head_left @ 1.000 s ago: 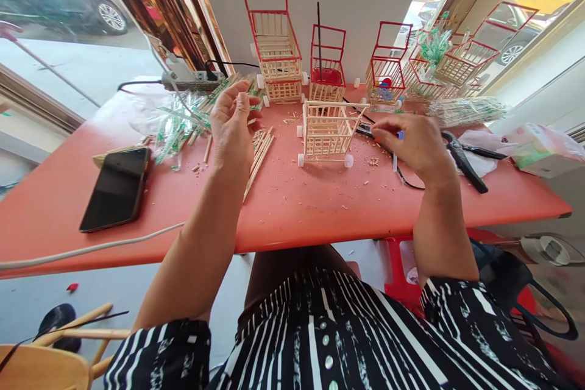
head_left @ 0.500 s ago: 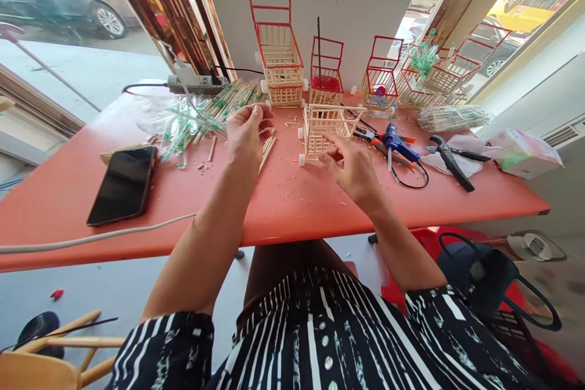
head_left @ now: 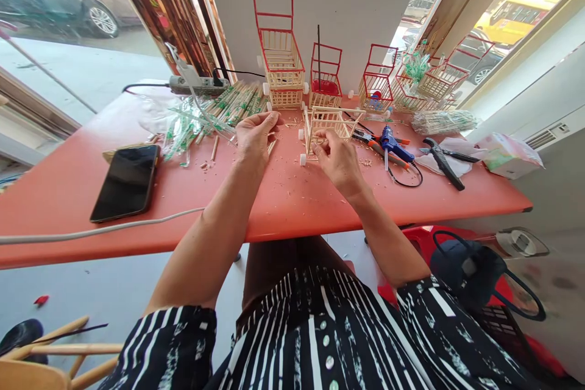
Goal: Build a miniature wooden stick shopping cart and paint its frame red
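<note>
A miniature shopping cart [head_left: 333,114] of pale bare sticks with white wheels stands on the red table in front of me. My right hand [head_left: 339,159] is at its near side, thumb and fingertips drawn together over the lattice. I cannot tell whether they grip the cart or a small piece. Left of the cart, my left hand [head_left: 254,135] is pinched closed above the table, and whatever is between its fingertips is hidden. A few loose sticks [head_left: 272,147] lie by that hand, partly covered by it.
Finished carts with red handles, the tallest cart [head_left: 280,55] among them, line the wall. Bundled sticks [head_left: 233,100] and a phone [head_left: 124,184] lie left. A blue glue gun [head_left: 395,145], pliers [head_left: 443,164] and a tissue pack [head_left: 512,155] lie right. A cable [head_left: 114,230] crosses the front left.
My right hand's fingers, spread apart before, have closed together and moved slightly left against the cart's side. My left hand stays pinched and has shifted a little to the right.
</note>
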Demonstrator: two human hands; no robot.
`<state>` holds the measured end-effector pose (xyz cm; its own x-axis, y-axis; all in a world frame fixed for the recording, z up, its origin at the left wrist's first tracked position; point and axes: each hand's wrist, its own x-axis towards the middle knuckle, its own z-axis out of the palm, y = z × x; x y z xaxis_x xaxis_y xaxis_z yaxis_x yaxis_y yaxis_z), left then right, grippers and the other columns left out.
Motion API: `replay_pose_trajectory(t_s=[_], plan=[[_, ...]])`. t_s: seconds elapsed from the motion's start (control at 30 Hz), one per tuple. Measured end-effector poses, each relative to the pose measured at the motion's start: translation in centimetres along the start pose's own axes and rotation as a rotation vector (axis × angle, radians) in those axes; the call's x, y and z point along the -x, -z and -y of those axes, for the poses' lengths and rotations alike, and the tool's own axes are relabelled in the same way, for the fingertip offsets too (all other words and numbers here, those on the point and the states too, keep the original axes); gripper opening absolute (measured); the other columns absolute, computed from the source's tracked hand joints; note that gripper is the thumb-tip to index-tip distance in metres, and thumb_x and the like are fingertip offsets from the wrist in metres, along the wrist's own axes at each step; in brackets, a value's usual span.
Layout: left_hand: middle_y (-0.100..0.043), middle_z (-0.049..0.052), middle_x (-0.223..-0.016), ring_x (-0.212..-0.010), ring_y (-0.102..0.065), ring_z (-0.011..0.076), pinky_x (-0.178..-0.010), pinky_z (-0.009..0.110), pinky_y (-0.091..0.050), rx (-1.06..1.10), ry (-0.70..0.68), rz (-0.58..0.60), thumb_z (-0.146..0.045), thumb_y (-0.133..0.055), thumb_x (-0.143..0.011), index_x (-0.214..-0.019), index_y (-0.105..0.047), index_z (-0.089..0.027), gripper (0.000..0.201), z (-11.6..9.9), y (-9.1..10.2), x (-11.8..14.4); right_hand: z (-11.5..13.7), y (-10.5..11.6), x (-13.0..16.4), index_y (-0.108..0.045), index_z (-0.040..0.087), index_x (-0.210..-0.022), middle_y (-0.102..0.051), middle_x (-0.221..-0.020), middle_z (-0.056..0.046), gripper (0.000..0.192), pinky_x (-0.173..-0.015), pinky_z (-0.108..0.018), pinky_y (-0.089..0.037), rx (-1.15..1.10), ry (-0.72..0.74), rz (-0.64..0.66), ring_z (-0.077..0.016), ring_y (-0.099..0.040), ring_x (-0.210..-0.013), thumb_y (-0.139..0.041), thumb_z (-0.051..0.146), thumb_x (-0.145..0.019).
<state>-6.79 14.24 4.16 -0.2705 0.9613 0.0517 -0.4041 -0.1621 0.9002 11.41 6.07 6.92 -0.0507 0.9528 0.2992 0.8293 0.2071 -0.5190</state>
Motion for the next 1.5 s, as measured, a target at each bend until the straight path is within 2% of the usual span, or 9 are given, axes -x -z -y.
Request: replay_pose_trajectory(t_s=[0.2, 0.43, 0.63, 0.7, 0.83, 0.9, 1.23, 1.33, 1.5], plan=[[-0.068, -0.005, -0.065, -0.051, -0.055, 0.005, -0.05, 0.015, -0.04, -0.001, 0.006, -0.006, -0.025, -0.092, -0.082, -0.074, -0.066, -0.021, 0.027, 0.1, 0.3, -0.4, -1.0, 0.6, 0.1, -0.072, 0.022, -0.128, -0.088, -0.102, -0.007, 0.024, -0.089, -0.036, -0.055, 0.005, 0.004, -0.023, -0.0259, -0.083, -0.098, -0.068, 0.025, -0.104], [-0.065, -0.004, -0.066, -0.053, -0.058, 0.0073, -0.05, 0.017, -0.041, -0.063, 0.043, 0.044, -0.034, -0.085, -0.096, -0.073, -0.058, -0.022, 0.037, -0.1, 0.3, -0.4, -2.2, 1.8, 0.3, -0.075, 0.023, -0.123, -0.085, -0.092, -0.006, 0.022, -0.08, -0.034, -0.052, 0.045, 0.056, -0.054, -0.0251, -0.08, -0.088, -0.069, 0.033, -0.104], [-0.066, -0.001, -0.066, -0.054, -0.057, 0.0079, -0.054, 0.018, -0.04, -0.118, 0.052, 0.074, -0.038, -0.074, -0.106, -0.068, -0.056, -0.02, 0.045, 0.4, -0.4, -0.2, -3.2, 2.7, 0.9, -0.076, 0.023, -0.12, -0.084, -0.088, -0.005, 0.021, -0.078, -0.033, -0.049, 0.068, 0.072, -0.084, -0.0242, -0.078, -0.082, -0.068, 0.037, -0.106], [-0.068, 0.0, -0.068, -0.057, -0.059, 0.0083, -0.056, 0.018, -0.041, -0.124, 0.049, 0.081, -0.033, -0.073, -0.106, -0.069, -0.057, -0.02, 0.042, 0.7, -0.5, -0.2, -3.8, 3.1, 1.2, -0.075, 0.023, -0.121, -0.084, -0.087, -0.005, 0.023, -0.076, -0.033, -0.048, 0.093, 0.078, -0.093, -0.0241, -0.077, -0.08, -0.067, 0.04, -0.107], [-0.076, 0.001, -0.079, -0.069, -0.067, 0.0103, -0.063, 0.019, -0.049, -0.145, 0.054, 0.165, -0.017, -0.073, -0.099, -0.08, -0.068, -0.02, 0.019, 1.2, -0.5, -0.3, -5.2, 3.9, 1.4, -0.074, 0.021, -0.123, -0.085, -0.09, -0.006, 0.026, -0.074, -0.033, -0.045, 0.159, 0.087, -0.097, -0.0238, -0.076, -0.08, -0.066, 0.039, -0.106], [-0.077, 0.002, -0.084, -0.072, -0.07, 0.0111, -0.066, 0.02, -0.052, -0.153, 0.089, 0.198, -0.016, -0.073, -0.097, -0.086, -0.072, -0.02, 0.012, 1.5, -0.7, -0.6, -6.0, 4.1, 1.4, -0.073, 0.021, -0.123, -0.086, -0.092, -0.007, 0.025, -0.075, -0.033, -0.045, 0.18, 0.103, -0.085, -0.0245, -0.077, -0.083, -0.066, 0.037, -0.106], [-0.07, 0.002, -0.077, -0.063, -0.071, 0.012, -0.067, 0.026, -0.058, -0.148, 0.32, 0.176, -0.019, -0.063, -0.11, -0.083, -0.065, -0.018, 0.027, 1.9, -4.5, -4.3, -8.3, 4.9, 0.9, -0.071, 0.02, -0.126, -0.082, -0.09, -0.005, 0.027, -0.072, -0.032, -0.045, 0.14, 0.165, -0.06, -0.025, -0.077, -0.085, -0.067, 0.032, -0.102], [-0.071, 0.003, -0.079, -0.064, -0.071, 0.0127, -0.07, 0.028, -0.059, -0.128, 0.336, 0.192, -0.025, -0.069, -0.108, -0.086, -0.067, -0.018, 0.023, 2.8, -5.4, -5.3, -8.6, 4.9, 0.7, -0.071, 0.021, -0.125, -0.081, -0.089, -0.005, 0.026, -0.072, -0.032, -0.046, 0.123, 0.179, -0.069, -0.0241, -0.075, -0.081, -0.066, 0.031, -0.101], [-0.08, 0.006, -0.093, -0.074, -0.074, 0.016, -0.073, 0.031, -0.06, -0.103, 0.294, 0.327, -0.047, -0.086, -0.099, -0.093, -0.074, -0.019, 0.031, 4.0, -6.6, -6.2, -8.9, 4.8, 0.7, -0.072, 0.022, -0.125, -0.08, -0.089, -0.006, 0.026, -0.073, -0.033, -0.048, 0.117, 0.19, -0.083, -0.0251, -0.075, -0.082, -0.067, 0.031, -0.101]])
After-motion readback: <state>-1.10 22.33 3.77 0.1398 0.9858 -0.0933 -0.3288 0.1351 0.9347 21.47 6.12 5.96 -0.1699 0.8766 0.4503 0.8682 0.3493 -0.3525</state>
